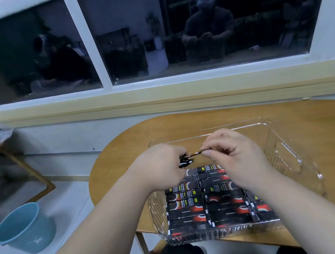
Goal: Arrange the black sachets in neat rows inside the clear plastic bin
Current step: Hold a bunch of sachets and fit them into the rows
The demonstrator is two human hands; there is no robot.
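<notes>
Hands: left hand [163, 167] grips sachet bundle [185, 162], right hand [236, 156] pinches single sachet [196, 154] | above clear plastic bin [291, 153] | risk: loose bundle could spill, disturbing laid rows [205, 204]

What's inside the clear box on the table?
Rows of black sachets fill the near half of the bin. The far half looks bare. The right hand and its arm cover some, so the full count is hidden.

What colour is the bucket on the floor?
The bucket is light blue, seen best in the head view.
</notes>
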